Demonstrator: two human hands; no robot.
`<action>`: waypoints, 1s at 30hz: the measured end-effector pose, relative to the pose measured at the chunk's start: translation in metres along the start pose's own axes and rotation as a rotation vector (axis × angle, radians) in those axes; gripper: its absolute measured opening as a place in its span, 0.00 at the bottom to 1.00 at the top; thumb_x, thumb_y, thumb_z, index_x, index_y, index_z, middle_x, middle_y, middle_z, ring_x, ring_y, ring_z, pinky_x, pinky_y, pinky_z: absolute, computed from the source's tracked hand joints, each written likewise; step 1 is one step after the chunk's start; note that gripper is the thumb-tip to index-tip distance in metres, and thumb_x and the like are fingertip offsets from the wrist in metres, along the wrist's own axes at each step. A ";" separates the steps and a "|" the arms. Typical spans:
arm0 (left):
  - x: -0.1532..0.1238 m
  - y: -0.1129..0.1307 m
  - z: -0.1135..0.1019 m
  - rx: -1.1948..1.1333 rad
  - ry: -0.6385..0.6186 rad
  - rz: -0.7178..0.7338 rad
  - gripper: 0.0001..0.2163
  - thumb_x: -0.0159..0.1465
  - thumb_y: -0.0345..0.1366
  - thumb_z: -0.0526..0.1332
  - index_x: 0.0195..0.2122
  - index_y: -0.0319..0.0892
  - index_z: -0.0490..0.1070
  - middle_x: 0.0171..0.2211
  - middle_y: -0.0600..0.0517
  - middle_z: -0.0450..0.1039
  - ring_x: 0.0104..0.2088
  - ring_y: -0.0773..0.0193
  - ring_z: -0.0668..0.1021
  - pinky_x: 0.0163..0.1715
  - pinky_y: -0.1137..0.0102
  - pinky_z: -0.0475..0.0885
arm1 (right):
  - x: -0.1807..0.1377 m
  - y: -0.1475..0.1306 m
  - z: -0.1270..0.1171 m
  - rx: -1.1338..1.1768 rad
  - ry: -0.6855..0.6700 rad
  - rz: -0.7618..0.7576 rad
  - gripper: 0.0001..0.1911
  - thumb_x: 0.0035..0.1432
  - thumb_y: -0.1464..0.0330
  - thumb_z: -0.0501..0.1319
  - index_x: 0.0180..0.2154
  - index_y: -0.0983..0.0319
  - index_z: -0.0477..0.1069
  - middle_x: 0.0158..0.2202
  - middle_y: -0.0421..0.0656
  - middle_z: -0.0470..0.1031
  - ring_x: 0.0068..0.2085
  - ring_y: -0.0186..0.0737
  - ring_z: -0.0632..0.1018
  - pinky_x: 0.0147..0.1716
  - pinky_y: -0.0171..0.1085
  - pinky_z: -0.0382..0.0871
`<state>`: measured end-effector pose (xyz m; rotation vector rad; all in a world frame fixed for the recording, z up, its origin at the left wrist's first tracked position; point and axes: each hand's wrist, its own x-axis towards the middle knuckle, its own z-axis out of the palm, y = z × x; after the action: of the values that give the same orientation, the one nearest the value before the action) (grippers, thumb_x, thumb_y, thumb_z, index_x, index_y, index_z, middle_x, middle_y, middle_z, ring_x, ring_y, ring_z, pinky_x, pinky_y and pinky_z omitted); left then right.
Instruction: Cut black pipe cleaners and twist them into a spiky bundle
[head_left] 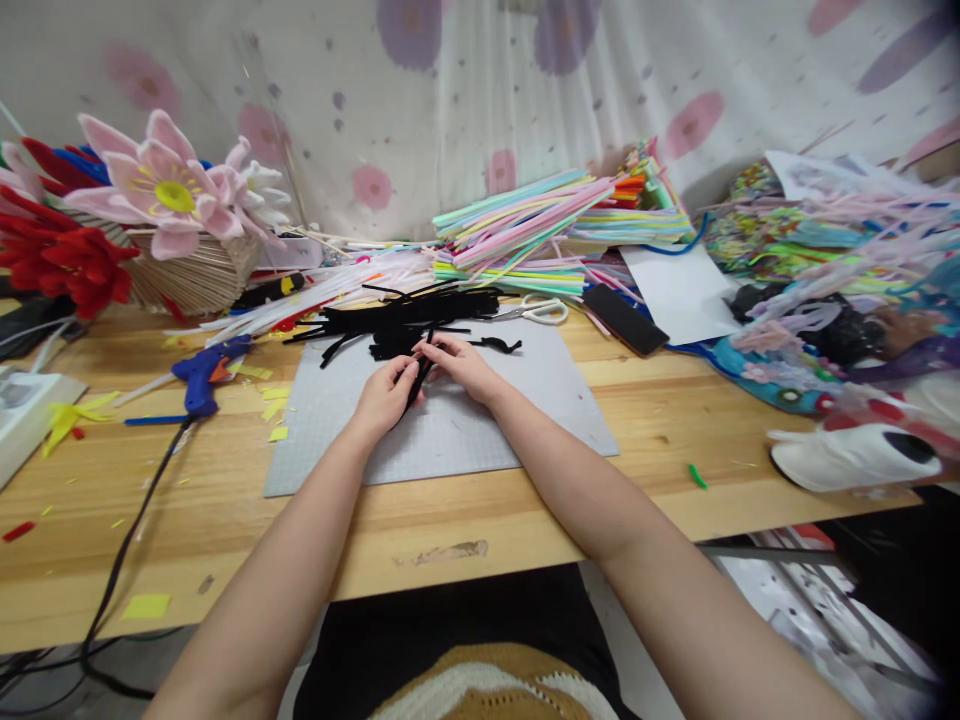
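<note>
My left hand and my right hand meet over a grey cutting mat on the wooden table. Both are closed in a pinch on a black pipe cleaner held between them. Just beyond my fingers lies a loose pile of black pipe cleaners on the far edge of the mat.
A blue glue gun with its black cord lies to the left. White-handled scissors, a dark phone, stacks of coloured pipe cleaners and white paper sit behind. Pipe-cleaner flowers stand far left; craft clutter fills the right.
</note>
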<state>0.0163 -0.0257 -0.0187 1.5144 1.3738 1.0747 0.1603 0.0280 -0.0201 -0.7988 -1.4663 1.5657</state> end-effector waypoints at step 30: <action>0.016 0.016 0.000 -0.386 -0.018 -0.189 0.18 0.48 0.47 0.65 0.35 0.38 0.71 0.34 0.48 0.75 0.32 0.64 0.78 0.32 0.70 0.73 | 0.013 -0.001 -0.001 0.295 0.238 -0.129 0.16 0.46 0.57 0.65 0.25 0.62 0.63 0.32 0.39 0.72 0.36 0.31 0.75 0.41 0.36 0.72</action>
<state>0.0218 -0.0107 -0.0022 1.0898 1.1883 1.1265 0.1553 0.0404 -0.0183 -0.6760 -1.0654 1.4886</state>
